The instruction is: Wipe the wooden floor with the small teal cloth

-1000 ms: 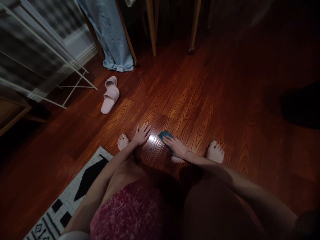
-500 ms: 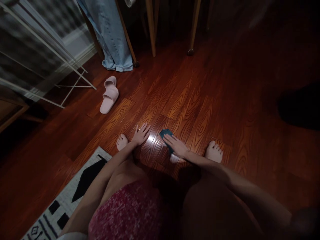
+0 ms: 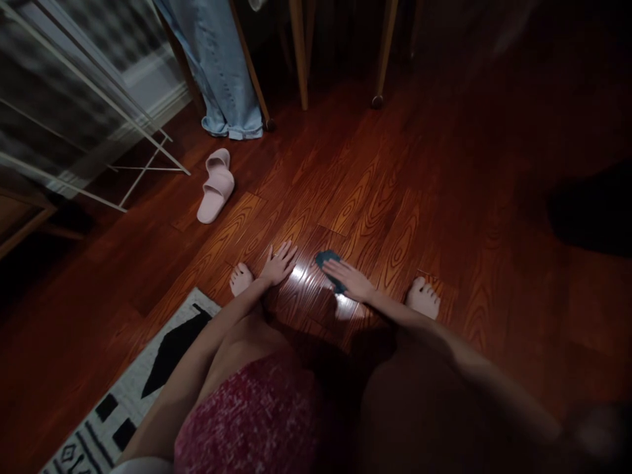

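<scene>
I crouch over a dark red wooden floor (image 3: 375, 197). My left hand (image 3: 279, 263) lies flat on the boards with its fingers spread, holding nothing. My right hand (image 3: 349, 279) presses flat, fingers stretched out, on a small teal cloth (image 3: 326, 259) that pokes out beyond my fingertips. A bright glare on the boards lies between the two hands. My bare feet (image 3: 422, 297) rest on the floor at either side of the hands.
A pink slipper (image 3: 216, 184) lies to the upper left. A white wire rack (image 3: 89, 112) stands at the left, hanging jeans (image 3: 217, 66) and wooden furniture legs (image 3: 299, 52) behind. A patterned rug (image 3: 138, 388) lies lower left. A dark shape (image 3: 592, 207) sits at the right.
My right hand has slid the teal cloth slightly away from me, uncovering more of the glare behind it. The left hand has stayed planted.
</scene>
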`<state>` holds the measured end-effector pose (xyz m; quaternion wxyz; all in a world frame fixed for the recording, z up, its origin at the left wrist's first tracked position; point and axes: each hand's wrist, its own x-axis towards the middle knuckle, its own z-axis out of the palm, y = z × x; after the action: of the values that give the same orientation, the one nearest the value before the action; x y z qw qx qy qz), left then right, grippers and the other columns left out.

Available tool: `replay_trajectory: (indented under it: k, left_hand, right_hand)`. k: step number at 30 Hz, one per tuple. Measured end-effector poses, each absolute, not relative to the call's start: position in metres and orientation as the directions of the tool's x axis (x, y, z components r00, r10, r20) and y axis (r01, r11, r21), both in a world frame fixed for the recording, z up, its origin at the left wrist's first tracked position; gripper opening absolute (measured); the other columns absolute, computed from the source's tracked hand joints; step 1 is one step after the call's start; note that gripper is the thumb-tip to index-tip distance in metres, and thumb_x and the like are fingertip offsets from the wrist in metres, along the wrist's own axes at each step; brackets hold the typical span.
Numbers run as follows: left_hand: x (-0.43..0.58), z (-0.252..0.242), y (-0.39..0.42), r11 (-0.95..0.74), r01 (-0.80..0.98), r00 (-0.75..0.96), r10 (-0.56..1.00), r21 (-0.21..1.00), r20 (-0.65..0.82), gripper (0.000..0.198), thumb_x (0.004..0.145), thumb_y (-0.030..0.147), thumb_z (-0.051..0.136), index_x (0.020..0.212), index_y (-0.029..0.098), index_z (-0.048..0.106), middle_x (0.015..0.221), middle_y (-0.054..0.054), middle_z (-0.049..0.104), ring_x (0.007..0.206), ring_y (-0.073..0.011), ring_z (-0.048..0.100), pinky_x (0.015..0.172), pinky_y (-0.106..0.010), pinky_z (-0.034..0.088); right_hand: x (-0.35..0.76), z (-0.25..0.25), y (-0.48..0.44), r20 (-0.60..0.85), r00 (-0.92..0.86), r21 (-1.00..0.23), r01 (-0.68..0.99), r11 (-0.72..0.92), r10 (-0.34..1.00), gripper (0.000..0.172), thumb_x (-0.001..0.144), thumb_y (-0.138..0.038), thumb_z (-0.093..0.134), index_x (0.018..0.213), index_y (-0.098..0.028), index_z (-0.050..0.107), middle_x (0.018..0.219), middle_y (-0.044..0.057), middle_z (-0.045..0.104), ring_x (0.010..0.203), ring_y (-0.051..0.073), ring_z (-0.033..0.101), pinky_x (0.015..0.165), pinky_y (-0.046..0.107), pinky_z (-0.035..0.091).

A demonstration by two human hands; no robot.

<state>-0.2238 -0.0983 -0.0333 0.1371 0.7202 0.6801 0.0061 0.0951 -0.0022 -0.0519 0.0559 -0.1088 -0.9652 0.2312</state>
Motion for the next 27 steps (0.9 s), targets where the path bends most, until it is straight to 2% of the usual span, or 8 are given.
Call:
replay_trajectory:
  k: [3,5,7,12,15,19,23,27]
  left_hand:
    - [-0.224,-0.033,-0.098,-0.042,0.978,0.080,0.980,0.205,-0.181,0.061,0.109,0.045,0.031,0.165,0.023,0.022,0.171,-0.009,0.012,0.158,-0.0270,0.010,0.125,-0.059,0.002]
    - [-0.224,-0.033,-0.099,-0.049,0.978,0.086,0.980,0.203,-0.181,0.061,0.109,0.045,0.031,0.165,0.022,0.022,0.171,-0.010,0.012,0.158,-0.0270,0.010,0.125,-0.059,0.002]
    - [-0.225,-0.033,-0.099,-0.055,0.979,0.091,0.980,0.198,-0.176,0.061,0.109,0.045,0.031,0.165,0.023,0.021,0.171,-0.010,0.012,0.158,-0.0270,0.009,0.125,-0.059,0.001]
    - [-0.227,-0.034,-0.100,-0.061,0.979,0.093,0.983,0.194,-0.161,0.061,0.109,0.045,0.031,0.166,0.026,0.018,0.172,-0.008,0.011,0.158,-0.0275,0.011,0.125,-0.060,0.002]
    - [-0.227,-0.034,-0.099,-0.063,0.977,0.096,0.982,0.203,-0.162,0.061,0.109,0.045,0.032,0.166,0.027,0.018,0.172,-0.008,0.011,0.158,-0.0274,0.012,0.125,-0.059,0.003]
    - [-0.226,-0.035,-0.099,-0.062,0.975,0.096,0.984,0.211,-0.153,0.061,0.109,0.046,0.032,0.165,0.027,0.019,0.172,-0.007,0.012,0.158,-0.0271,0.012,0.125,-0.058,0.002]
    - [-0.226,-0.035,-0.100,-0.060,0.974,0.092,0.986,0.218,-0.139,0.061,0.109,0.047,0.032,0.165,0.027,0.019,0.172,-0.007,0.013,0.158,-0.0271,0.013,0.125,-0.058,0.002]
    - [-0.226,-0.034,-0.100,-0.057,0.976,0.090,0.985,0.212,-0.150,0.061,0.109,0.046,0.031,0.165,0.025,0.021,0.171,-0.009,0.013,0.158,-0.0267,0.012,0.125,-0.058,0.001]
  right_hand:
    - [0.111,-0.047,0.005,0.057,-0.783,-0.426,0.542,0.724,0.620,0.086,0.090,-0.023,0.052,0.165,-0.014,0.012,0.170,0.013,0.021,0.157,0.029,0.014,0.126,0.055,0.016]
    - [0.117,-0.045,-0.005,0.055,-0.764,-0.419,0.567,0.709,0.643,0.091,0.088,-0.023,0.054,0.165,-0.012,0.008,0.171,0.015,0.017,0.158,0.031,0.011,0.126,0.056,0.016]
    - [0.116,-0.046,-0.022,0.037,-0.875,-0.438,0.421,0.795,0.484,0.091,0.087,-0.024,0.056,0.165,-0.012,0.011,0.170,0.016,0.020,0.158,0.031,0.012,0.126,0.056,0.015]
    - [0.092,-0.057,-0.062,0.092,-0.946,-0.545,-0.309,0.779,-0.310,0.072,0.093,-0.023,0.051,0.162,-0.025,0.031,0.163,0.005,0.040,0.153,0.019,0.029,0.125,0.041,0.023]
    - [0.082,-0.061,-0.058,0.112,-0.896,-0.539,-0.419,0.731,-0.430,0.069,0.094,-0.023,0.049,0.161,-0.025,0.032,0.163,0.004,0.040,0.153,0.017,0.029,0.126,0.039,0.022]
    - [0.091,-0.056,-0.021,0.050,-0.998,-0.493,-0.002,0.870,0.026,0.075,0.094,-0.028,0.052,0.163,-0.020,0.025,0.167,0.009,0.032,0.155,0.024,0.023,0.126,0.048,0.020]
    - [0.116,-0.050,0.005,0.068,-0.770,-0.408,0.559,0.722,0.634,0.076,0.097,-0.029,0.046,0.165,-0.016,0.014,0.169,0.013,0.024,0.157,0.028,0.015,0.125,0.055,0.018]
    - [0.128,-0.049,-0.009,0.076,-0.749,-0.376,0.590,0.715,0.658,0.079,0.095,-0.028,0.048,0.165,-0.011,0.015,0.170,0.015,0.021,0.158,0.031,0.012,0.125,0.058,0.019]
